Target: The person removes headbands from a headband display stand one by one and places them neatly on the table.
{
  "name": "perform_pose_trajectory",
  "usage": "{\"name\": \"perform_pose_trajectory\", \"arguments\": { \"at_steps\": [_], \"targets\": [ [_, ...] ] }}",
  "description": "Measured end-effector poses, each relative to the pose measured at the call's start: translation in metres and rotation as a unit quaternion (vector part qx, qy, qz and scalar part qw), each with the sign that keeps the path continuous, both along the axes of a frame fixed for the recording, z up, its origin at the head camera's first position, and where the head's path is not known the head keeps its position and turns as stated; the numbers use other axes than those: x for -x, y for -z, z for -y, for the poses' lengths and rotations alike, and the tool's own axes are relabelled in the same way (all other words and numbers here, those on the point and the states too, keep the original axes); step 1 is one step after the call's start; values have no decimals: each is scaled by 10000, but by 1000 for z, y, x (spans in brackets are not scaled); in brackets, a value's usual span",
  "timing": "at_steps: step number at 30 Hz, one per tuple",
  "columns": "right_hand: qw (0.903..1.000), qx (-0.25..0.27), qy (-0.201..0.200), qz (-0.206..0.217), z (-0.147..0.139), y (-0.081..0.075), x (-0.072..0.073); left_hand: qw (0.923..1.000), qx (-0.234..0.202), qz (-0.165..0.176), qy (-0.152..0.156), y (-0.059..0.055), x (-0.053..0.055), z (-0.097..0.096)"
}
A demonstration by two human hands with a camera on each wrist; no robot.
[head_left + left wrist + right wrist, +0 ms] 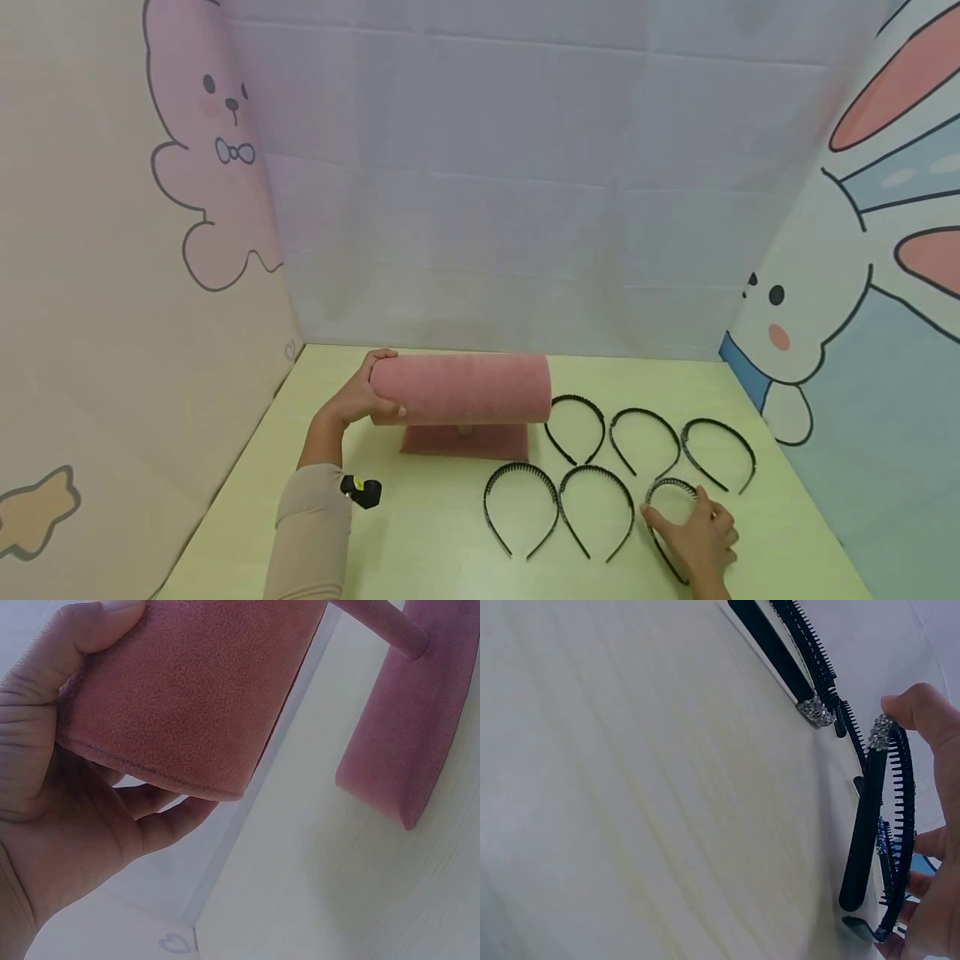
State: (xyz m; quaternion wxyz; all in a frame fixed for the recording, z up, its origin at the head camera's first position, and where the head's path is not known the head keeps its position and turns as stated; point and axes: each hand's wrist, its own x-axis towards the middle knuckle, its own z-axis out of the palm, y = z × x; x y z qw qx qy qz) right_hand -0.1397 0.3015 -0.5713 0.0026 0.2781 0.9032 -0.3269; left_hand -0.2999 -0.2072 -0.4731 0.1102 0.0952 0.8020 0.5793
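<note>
My left hand [358, 397] grips the left end of a pink velvet roll [461, 389], thumb at the front and fingers reaching round the rim. The roll sits on a short post above a flat pink base [465, 443]; in the left wrist view the post [386, 626] joins that base. At the front right, my right hand [696, 537] holds a black toothed headband [659, 546] between thumb and fingers. Sparkly stones [881, 733] cover part of this headband in the right wrist view. Whether it still touches the table, I cannot tell.
Two black headbands, one left [521, 467] and one right [597, 469], lie near the table's front. Three more, left [576, 398], middle [645, 412] and right [720, 422], lie behind. Cartoon-printed walls [487, 208] enclose the pale table [420, 533].
</note>
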Motion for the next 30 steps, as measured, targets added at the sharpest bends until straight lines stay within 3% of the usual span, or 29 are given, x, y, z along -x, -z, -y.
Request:
{"name": "perform_pose_trajectory", "arguments": {
  "at_steps": [6,14,23,30],
  "targets": [
    [9991,-300,-168,233,-2,8,6,10000,-34,-48,34,0,1,0],
    [9985,-337,-244,347,-4,11,17,10000,-51,-2,-10,1,2,3],
    [9977,-555,-344,170,-6,15,28,10000,44,19,-33,0,2,2],
    [9977,-552,-342,209,-7,14,27,9999,-52,122,4,6,1,1]
  ]
}}
